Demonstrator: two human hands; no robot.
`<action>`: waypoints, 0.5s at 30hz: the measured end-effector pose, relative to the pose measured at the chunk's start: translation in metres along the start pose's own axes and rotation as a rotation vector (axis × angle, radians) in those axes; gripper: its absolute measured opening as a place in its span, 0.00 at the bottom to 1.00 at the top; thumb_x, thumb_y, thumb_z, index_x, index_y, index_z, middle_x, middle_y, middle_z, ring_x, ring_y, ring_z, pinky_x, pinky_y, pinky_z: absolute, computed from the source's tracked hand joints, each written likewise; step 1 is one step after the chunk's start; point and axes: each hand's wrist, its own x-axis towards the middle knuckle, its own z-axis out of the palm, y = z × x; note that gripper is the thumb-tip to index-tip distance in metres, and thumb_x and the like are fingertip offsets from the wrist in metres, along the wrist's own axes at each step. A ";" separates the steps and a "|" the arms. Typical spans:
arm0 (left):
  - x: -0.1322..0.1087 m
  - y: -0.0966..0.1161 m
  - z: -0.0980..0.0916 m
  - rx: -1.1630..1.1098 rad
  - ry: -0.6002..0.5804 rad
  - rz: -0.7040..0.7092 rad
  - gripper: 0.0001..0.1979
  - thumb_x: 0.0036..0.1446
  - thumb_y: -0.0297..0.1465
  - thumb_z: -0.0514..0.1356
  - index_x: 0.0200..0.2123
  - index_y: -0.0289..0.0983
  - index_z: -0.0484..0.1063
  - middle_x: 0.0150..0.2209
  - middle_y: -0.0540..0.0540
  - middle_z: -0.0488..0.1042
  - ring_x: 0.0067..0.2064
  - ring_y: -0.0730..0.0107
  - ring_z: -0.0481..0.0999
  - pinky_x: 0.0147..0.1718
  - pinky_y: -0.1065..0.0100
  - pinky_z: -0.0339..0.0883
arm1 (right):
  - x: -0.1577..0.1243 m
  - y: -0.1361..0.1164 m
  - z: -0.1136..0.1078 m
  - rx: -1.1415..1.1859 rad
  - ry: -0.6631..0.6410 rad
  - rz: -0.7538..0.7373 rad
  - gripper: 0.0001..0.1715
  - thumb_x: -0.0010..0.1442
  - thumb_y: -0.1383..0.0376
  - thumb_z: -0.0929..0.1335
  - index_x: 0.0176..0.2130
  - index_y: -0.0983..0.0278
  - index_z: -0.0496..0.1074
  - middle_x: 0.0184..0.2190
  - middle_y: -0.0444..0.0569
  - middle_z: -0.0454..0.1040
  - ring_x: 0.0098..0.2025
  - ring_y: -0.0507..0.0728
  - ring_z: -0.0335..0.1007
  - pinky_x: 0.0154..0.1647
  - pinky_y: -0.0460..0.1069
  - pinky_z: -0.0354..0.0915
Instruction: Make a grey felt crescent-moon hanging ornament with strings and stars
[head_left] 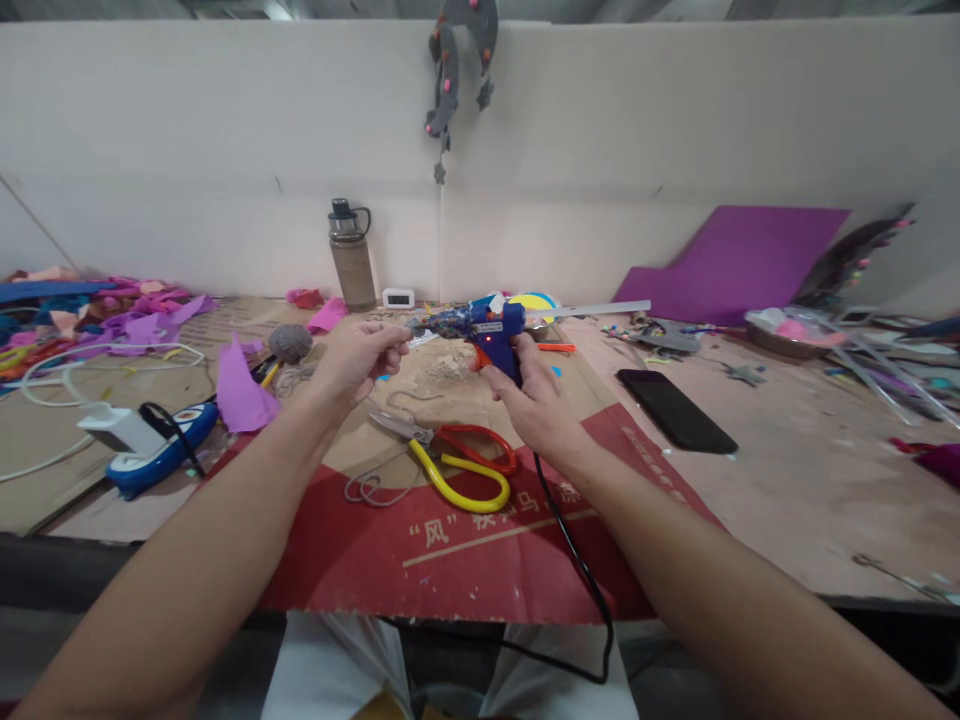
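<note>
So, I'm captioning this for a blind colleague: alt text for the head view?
The right hand holds a blue glue gun pointed toward the pinched left hand. Below, red-and-yellow-handled scissors lie on cardboard; a phone lies to the right.

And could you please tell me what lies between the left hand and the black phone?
In the head view, the blue glue gun and the right hand gripping it lie between the left hand and the black phone.
</note>
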 end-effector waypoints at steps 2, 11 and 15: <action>-0.001 0.000 0.000 0.021 0.016 0.028 0.07 0.44 0.29 0.64 0.21 0.33 0.70 0.17 0.52 0.65 0.17 0.82 0.61 0.15 0.77 0.53 | -0.001 -0.001 0.000 -0.005 -0.004 -0.027 0.22 0.62 0.59 0.63 0.55 0.57 0.61 0.44 0.52 0.71 0.46 0.61 0.67 0.45 0.59 0.65; 0.000 -0.002 -0.002 0.062 0.054 0.024 0.08 0.42 0.30 0.65 0.20 0.33 0.68 0.18 0.51 0.68 0.17 0.82 0.62 0.15 0.77 0.53 | -0.001 -0.007 -0.001 0.055 -0.007 -0.052 0.17 0.62 0.62 0.63 0.51 0.58 0.61 0.44 0.51 0.71 0.43 0.59 0.68 0.42 0.57 0.65; -0.001 -0.001 0.000 0.058 0.028 0.026 0.08 0.42 0.30 0.65 0.20 0.33 0.68 0.19 0.51 0.68 0.17 0.82 0.62 0.15 0.77 0.53 | -0.001 -0.008 0.000 0.055 -0.005 -0.053 0.18 0.62 0.62 0.63 0.52 0.58 0.60 0.44 0.51 0.70 0.43 0.59 0.67 0.42 0.57 0.65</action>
